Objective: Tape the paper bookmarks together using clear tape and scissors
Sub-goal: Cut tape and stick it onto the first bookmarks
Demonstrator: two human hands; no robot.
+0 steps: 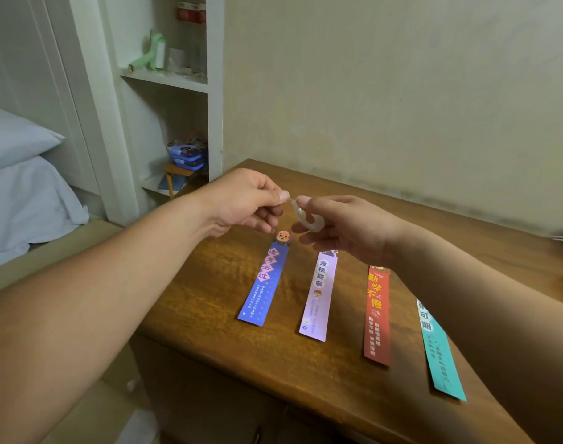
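Note:
Several paper bookmarks lie side by side on the wooden table point(209, 299): a blue one point(265, 283), a lilac one point(317, 296), a red one point(378, 315) and a teal one point(438, 350) partly under my right forearm. Above their far ends my right hand point(344, 225) holds a small roll of clear tape point(309, 219). My left hand point(245, 200) pinches the tape's free end at the roll between thumb and forefinger. No scissors are in view.
A beige wall runs behind the table. To the left stands a white shelf unit point(177, 81) with a green object and blue boxes point(187, 155). A bed with pale pillows point(14, 139) lies at the far left. The table's front edge is near my arms.

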